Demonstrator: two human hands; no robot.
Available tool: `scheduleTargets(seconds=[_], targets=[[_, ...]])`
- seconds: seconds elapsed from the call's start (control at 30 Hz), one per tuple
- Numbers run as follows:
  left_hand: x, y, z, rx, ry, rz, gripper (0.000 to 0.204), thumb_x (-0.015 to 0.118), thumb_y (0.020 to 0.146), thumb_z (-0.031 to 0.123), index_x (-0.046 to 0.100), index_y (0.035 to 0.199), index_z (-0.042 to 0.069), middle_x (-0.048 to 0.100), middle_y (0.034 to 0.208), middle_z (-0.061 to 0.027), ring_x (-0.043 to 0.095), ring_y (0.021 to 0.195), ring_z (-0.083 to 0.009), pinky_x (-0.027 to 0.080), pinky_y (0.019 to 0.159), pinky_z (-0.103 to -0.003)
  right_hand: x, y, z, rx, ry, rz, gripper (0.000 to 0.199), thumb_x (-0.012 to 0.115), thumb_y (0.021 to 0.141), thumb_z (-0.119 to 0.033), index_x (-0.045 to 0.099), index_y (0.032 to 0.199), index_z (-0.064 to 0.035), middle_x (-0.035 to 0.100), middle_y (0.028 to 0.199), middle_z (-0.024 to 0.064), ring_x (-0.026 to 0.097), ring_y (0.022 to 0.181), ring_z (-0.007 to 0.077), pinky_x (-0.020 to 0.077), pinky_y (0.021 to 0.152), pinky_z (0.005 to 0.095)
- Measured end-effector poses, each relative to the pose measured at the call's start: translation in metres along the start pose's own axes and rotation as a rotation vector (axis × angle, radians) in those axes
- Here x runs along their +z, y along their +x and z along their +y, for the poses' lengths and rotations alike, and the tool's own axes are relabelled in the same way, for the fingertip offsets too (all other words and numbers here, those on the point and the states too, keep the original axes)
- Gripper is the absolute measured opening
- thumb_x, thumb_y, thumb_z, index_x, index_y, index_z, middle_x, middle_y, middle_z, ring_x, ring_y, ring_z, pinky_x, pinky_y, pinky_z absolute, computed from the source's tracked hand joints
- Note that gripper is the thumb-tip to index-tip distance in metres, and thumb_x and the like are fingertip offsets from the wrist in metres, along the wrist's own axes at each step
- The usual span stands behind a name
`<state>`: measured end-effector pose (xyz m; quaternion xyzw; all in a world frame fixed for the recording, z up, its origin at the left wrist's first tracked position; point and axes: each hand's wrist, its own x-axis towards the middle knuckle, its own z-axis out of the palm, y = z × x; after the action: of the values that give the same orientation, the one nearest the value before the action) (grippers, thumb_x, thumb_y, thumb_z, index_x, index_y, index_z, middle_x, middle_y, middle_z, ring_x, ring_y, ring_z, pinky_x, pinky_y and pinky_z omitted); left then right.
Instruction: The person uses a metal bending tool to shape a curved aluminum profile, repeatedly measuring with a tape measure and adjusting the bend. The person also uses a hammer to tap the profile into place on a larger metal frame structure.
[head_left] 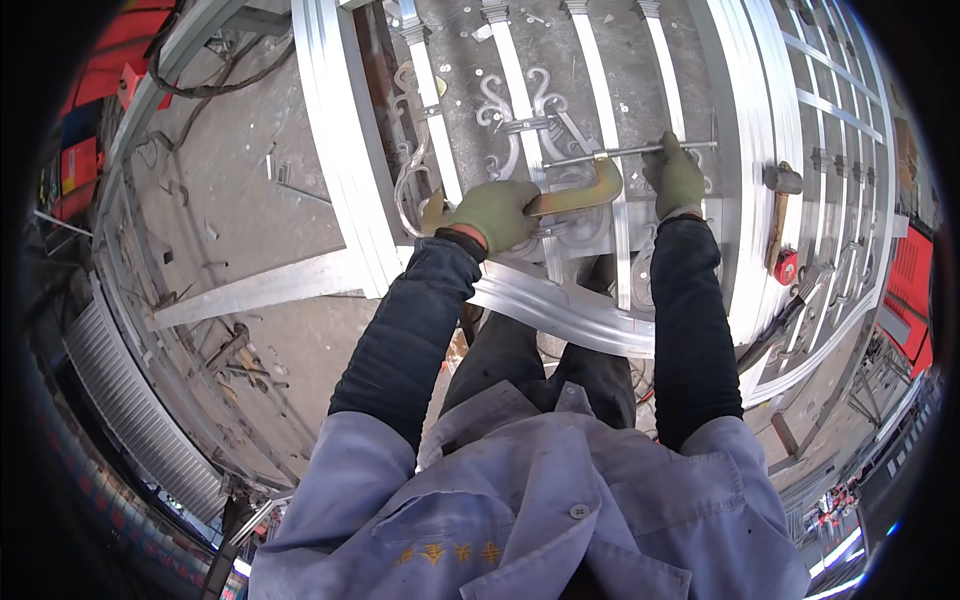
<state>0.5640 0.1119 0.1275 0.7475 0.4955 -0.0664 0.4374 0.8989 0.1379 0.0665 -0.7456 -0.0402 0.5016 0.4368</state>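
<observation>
My left hand (498,212), in a green work glove, is closed around the body of a yellowish C-clamp (580,196). The clamp lies across the upright bars of a silver metal gate panel (597,100), and its far left end pokes out beyond my left glove. To the right, my gloved right hand (677,182) has its fingers closed on the clamp's long thin rod (628,151). Scroll-shaped ornaments (540,100) sit between the bars near the clamp. Under my forearms runs the curved bottom rail (570,308) of the panel.
On the wide right-hand rail lie a hammer (782,182) and a red tape measure (786,266). A dark-handled tool (785,318) rests beside them. A second barred panel (835,110) stands at the right. Metal scraps and a black cable (215,88) are at the left.
</observation>
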Motion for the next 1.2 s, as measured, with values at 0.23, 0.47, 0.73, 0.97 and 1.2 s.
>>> scheduleTargets(seconds=[0.23, 0.47, 0.73, 0.97, 1.2], targets=[[-0.001, 0.005, 0.0, -0.029, 0.012, -0.052, 0.026, 0.08, 0.099, 0.032, 0.078, 0.113, 0.01, 0.08, 0.106, -0.0179, 0.077, 0.105, -0.0424, 0.06, 0.093, -0.051, -0.001, 0.0, 0.004, -0.022, -0.153, 0.036, 0.041, 0.076, 0.112, -0.036, 0.074, 0.134, -0.0018, 0.081, 0.119, 0.0085, 0.081, 0.101, 0.022, 0.0648, 0.082, 0.0356], [-0.001, 0.012, 0.001, -0.043, 0.03, -0.072, 0.027, 0.081, 0.098, 0.033, 0.079, 0.114, 0.011, 0.081, 0.108, -0.0174, 0.078, 0.106, -0.0424, 0.06, 0.094, -0.051, -0.006, 0.012, 0.003, 0.07, 0.055, -0.064, 0.041, 0.065, 0.118, -0.03, 0.07, 0.145, -0.0004, 0.077, 0.137, 0.0128, 0.078, 0.124, 0.0254, 0.0658, 0.098, 0.0398], [0.003, 0.011, 0.003, -0.033, 0.062, -0.024, 0.027, 0.079, 0.097, 0.031, 0.079, 0.118, 0.013, 0.082, 0.112, -0.0152, 0.078, 0.11, -0.041, 0.061, 0.097, -0.052, -0.016, 0.036, 0.015, 0.084, 0.007, -0.203, 0.035, 0.065, 0.118, -0.03, 0.077, 0.138, -0.0045, 0.078, 0.129, 0.0084, 0.074, 0.115, 0.0216, 0.0637, 0.096, 0.0365], [-0.001, 0.015, 0.0, -0.076, 0.069, -0.052, 0.027, 0.08, 0.096, 0.03, 0.079, 0.118, 0.013, 0.083, 0.112, -0.014, 0.079, 0.11, -0.0401, 0.061, 0.096, -0.052, 0.011, 0.032, 0.0, 0.082, -0.081, -0.013, 0.025, 0.074, 0.112, -0.023, 0.08, 0.124, -0.0023, 0.082, 0.116, 0.0083, 0.082, 0.097, 0.0214, 0.0661, 0.078, 0.0345], [0.003, 0.019, 0.003, -0.061, 0.076, -0.009, 0.03, 0.08, 0.094, 0.03, 0.079, 0.118, 0.012, 0.082, 0.112, -0.0155, 0.078, 0.11, -0.0414, 0.061, 0.097, -0.053, 0.017, 0.051, 0.003, 0.11, -0.122, 0.063, 0.023, 0.079, 0.11, -0.028, 0.083, 0.12, -0.0077, 0.082, 0.105, 0.0032, 0.078, 0.09, 0.0179, 0.0641, 0.079, 0.0352]])
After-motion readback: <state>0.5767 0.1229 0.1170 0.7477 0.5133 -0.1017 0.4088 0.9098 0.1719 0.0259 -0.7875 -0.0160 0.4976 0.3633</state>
